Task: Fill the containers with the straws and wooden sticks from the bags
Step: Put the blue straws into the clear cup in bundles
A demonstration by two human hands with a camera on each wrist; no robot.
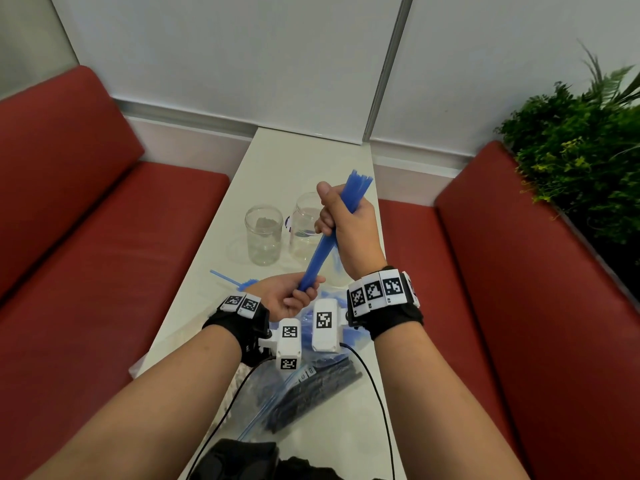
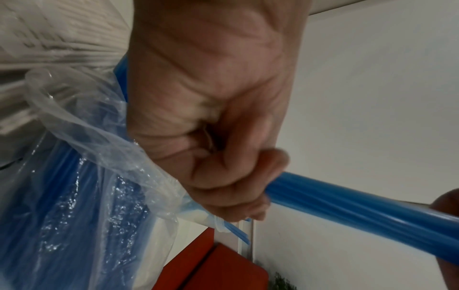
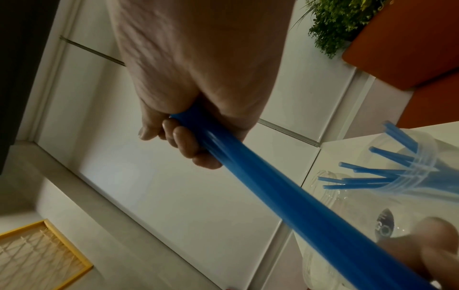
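**Both hands on one bundle of blue straws**

I am looking down a narrow white table (image 1: pixel 277 157) that runs away from me between two red benches (image 1: pixel 104 209), toward a pale panelled wall; a green plant (image 1: pixel 575 147) stands at the far right.

Nearest me on the table lie clear bags (image 1: pixel 311 386), one packed with dark sticks, another with blue straws showing through the plastic. A loose straw (image 1: pixel 225 278) lies on the table to the left of my left hand.

Just beyond the bags, my left hand (image 1: pixel 287 296) has its fingers curled round the near, lower end of the straw bundle (image 1: pixel 322 251). The bundle slants up and away to the right. My right hand (image 1: pixel 346 220) is wrapped tight round its upper part, thumb up, and the far tips fan out above that fist.

Beyond my hands stand two clear jars: the left jar (image 1: pixel 264 233) in the open, the right jar (image 1: pixel 304 223) partly hidden behind my right hand. In the right wrist view, a clear jar (image 3: pixel 422 172) already has blue straws sticking out of its mouth.
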